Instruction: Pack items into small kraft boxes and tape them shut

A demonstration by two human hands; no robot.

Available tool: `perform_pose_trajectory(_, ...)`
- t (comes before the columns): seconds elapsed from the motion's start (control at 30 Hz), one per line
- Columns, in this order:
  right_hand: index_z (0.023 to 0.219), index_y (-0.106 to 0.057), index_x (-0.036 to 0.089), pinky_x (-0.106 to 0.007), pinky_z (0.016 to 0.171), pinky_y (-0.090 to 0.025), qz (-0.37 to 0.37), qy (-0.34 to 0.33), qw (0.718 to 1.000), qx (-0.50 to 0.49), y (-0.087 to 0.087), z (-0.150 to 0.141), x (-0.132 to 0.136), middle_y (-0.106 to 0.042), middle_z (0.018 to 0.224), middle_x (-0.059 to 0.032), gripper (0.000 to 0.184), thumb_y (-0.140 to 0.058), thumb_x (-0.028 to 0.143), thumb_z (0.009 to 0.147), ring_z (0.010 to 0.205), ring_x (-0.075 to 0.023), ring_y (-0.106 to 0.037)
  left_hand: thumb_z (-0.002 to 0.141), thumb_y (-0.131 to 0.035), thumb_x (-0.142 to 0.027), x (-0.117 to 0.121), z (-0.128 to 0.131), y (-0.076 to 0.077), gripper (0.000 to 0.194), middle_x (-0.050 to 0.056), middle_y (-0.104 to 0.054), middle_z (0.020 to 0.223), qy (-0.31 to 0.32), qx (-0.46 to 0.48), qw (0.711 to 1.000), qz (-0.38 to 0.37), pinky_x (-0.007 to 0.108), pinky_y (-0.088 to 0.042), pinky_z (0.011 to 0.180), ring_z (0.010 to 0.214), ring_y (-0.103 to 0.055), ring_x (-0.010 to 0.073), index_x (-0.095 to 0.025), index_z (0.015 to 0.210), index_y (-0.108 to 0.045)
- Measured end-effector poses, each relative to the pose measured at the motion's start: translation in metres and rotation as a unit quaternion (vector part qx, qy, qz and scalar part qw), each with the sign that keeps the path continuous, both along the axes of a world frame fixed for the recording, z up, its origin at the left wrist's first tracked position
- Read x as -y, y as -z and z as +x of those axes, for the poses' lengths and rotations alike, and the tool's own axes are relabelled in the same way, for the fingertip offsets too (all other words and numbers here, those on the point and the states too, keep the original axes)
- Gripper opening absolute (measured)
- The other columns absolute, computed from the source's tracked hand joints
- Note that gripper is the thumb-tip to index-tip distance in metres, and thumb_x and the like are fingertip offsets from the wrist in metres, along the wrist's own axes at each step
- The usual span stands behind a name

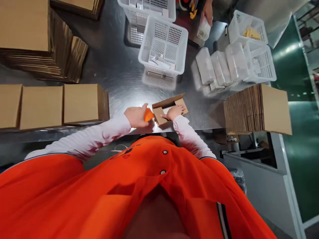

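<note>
Left grip (136, 116) | orange object (149, 115) in it | right grip (175, 112) | on cardboard box (166, 102)

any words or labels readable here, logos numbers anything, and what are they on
No text is legible.
The dark logo on the orange polo shirt is too small and blurred to read.
The paper slips in the white plastic basket are too small to read.

Bright overhead glare on steel table (124, 91), fisheye-curved edges
</note>
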State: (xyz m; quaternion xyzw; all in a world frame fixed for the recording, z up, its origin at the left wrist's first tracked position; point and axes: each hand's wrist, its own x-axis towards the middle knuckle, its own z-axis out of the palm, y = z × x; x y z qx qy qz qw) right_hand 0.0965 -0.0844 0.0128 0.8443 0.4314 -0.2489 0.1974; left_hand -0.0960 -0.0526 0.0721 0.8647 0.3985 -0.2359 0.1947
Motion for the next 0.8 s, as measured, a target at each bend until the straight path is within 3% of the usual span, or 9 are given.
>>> perform_pose_trajectory(0.1,0.163,-0.045,-0.001,-0.078,0.115,-0.036,0.009,-0.021,1.000,-0.008,-0.007,0.005,-0.002,-0.037,0.163,-0.0424,0.116,-0.084,0.072,0.081,0.152,-0.0581,-0.040,0.080,-0.075,-0.055,-0.013,0.015,-0.007,0.127,0.024,-0.074,0.128,-0.001,0.003,1.000,-0.006,0.045,-0.055,0.093,0.117,-0.070,0.0460,-0.011,0.177,-0.006)
perform_pose_trajectory(0.2,0.142,-0.068,-0.002,-0.062,0.116,-0.045,0.020,-0.068,0.996,-0.048,-0.026,0.014,0.020,-0.061,0.145,-0.0379,0.085,-0.073,0.068,0.094,0.138,-0.0499,-0.059,0.081,-0.078,-0.044,0.000,0.025,0.007,0.125,0.020,-0.074,0.129,0.089,-0.029,0.993,-0.070,0.040,-0.054,0.092,0.116,-0.072,0.0422,-0.018,0.178,-0.005)
perform_pose_trajectory(0.27,0.137,-0.072,-0.001,-0.052,0.118,-0.046,0.070,-0.133,0.983,-0.106,-0.038,0.016,0.048,-0.066,0.141,-0.0336,0.077,-0.065,0.065,0.099,0.137,-0.0443,-0.062,0.085,-0.074,-0.038,0.014,0.023,0.021,0.120,0.020,-0.076,0.125,0.111,-0.054,0.989,-0.081,0.037,-0.053,0.090,0.113,-0.073,0.0396,-0.017,0.178,-0.001)
perform_pose_trajectory(0.33,0.150,-0.060,-0.003,-0.053,0.128,-0.034,0.158,-0.202,0.957,-0.134,-0.039,0.011,0.075,-0.054,0.156,-0.0337,0.090,-0.067,0.068,0.096,0.152,-0.0447,-0.048,0.089,-0.070,-0.039,0.022,0.018,0.032,0.116,0.021,-0.076,0.124,0.115,-0.058,0.989,-0.079,0.037,-0.053,0.091,0.114,-0.073,0.0389,-0.016,0.177,0.001)
perform_pose_trajectory(0.4,0.163,-0.040,-0.006,-0.060,0.135,-0.013,0.240,-0.248,0.930,-0.127,-0.030,-0.002,0.090,-0.031,0.171,-0.0344,0.114,-0.073,0.074,0.088,0.165,-0.0465,-0.022,0.088,-0.070,-0.046,0.022,0.014,0.038,0.117,0.022,-0.075,0.127,0.120,-0.051,0.988,-0.086,0.038,-0.054,0.091,0.115,-0.073,0.0397,-0.017,0.178,0.000)
perform_pose_trajectory(0.5,0.168,-0.027,-0.006,-0.064,0.134,0.001,0.286,-0.263,0.913,-0.128,-0.005,-0.019,0.082,-0.013,0.176,-0.0331,0.124,-0.075,0.072,0.086,0.168,-0.0455,-0.004,0.084,-0.073,-0.047,0.011,0.014,0.037,0.119,0.023,-0.075,0.127,0.140,-0.065,0.984,-0.084,0.041,-0.055,0.090,0.115,-0.073,0.0422,-0.019,0.178,-0.005)
perform_pose_trajectory(0.6,0.167,-0.028,-0.008,-0.060,0.135,0.000,0.276,-0.249,0.918,-0.141,0.015,-0.025,0.060,-0.012,0.176,-0.0329,0.115,-0.074,0.063,0.090,0.168,-0.0441,-0.004,0.080,-0.077,-0.041,-0.004,0.016,0.025,0.115,0.020,-0.077,0.122,0.155,-0.108,0.980,-0.069,0.041,-0.055,0.088,0.111,-0.074,0.0430,-0.023,0.177,-0.019)
perform_pose_trajectory(0.67,0.167,-0.029,-0.008,-0.060,0.136,0.000,0.277,-0.250,0.914,-0.157,0.021,-0.024,0.052,-0.013,0.177,-0.0316,0.107,-0.072,0.056,0.093,0.168,-0.0430,-0.003,0.076,-0.080,-0.039,-0.014,0.019,0.008,0.111,0.018,-0.078,0.121,0.163,-0.150,0.973,-0.070,0.040,-0.056,0.088,0.111,-0.073,0.0425,-0.024,0.175,-0.031)
perform_pose_trajectory(0.8,0.166,-0.032,-0.006,-0.063,0.135,-0.002,0.298,-0.255,0.899,-0.194,0.026,-0.024,0.052,-0.014,0.177,-0.0306,0.098,-0.070,0.045,0.093,0.168,-0.0428,-0.004,0.077,-0.080,-0.046,-0.037,0.043,-0.048,0.079,0.015,-0.079,0.117,0.175,-0.200,0.964,-0.027,0.040,-0.055,0.091,0.111,-0.072,0.0399,-0.026,0.153,-0.067)
